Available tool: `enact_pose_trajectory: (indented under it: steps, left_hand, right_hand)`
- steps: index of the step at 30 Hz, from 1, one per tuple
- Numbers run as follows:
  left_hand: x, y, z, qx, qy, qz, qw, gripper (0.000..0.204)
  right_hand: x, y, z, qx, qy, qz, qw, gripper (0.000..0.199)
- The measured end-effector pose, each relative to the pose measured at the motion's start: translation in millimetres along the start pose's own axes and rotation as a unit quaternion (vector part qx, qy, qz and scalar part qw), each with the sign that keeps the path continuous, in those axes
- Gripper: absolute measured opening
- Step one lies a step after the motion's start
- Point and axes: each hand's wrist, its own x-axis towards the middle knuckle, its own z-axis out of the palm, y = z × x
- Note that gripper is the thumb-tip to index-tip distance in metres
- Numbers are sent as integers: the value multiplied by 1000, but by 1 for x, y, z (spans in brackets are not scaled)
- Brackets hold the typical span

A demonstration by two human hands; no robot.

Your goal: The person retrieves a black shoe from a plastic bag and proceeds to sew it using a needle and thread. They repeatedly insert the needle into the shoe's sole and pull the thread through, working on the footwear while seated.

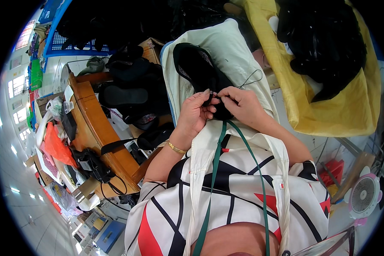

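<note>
A black slip-on shoe (221, 80), with a patterned lining in its opening, lies on a pale cloth (232, 40) in front of me. My left hand (195, 112) is closed, its thumb and forefinger pinching at the near part of the shoe. Close against it, my right hand (244, 107) is pinched shut, fingertips meeting those of the left. Something tiny shows between the fingertips, too small to name. A dark thin loop of thread (252, 78) stands out above my right hand.
Black shoes (123, 96) pile up at the left beside a wooden drawer table (89, 115). A blue crate (57, 42) stands far left. At the right, a yellow sack (303, 113) carries black pieces (328, 47). A small fan (364, 194) stands lower right.
</note>
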Motion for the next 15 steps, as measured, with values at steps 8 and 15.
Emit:
enact_pose_trajectory:
  steps: [8,15]
  left_hand:
    - [0,-2,0,23,-3,23,999,22]
    - [-7,-4,7,102,11,112,988,18]
  right_hand:
    - [3,3,0,3,3,-8,1000,11]
    - [5,-2,-9,84,-66,129,986,10]
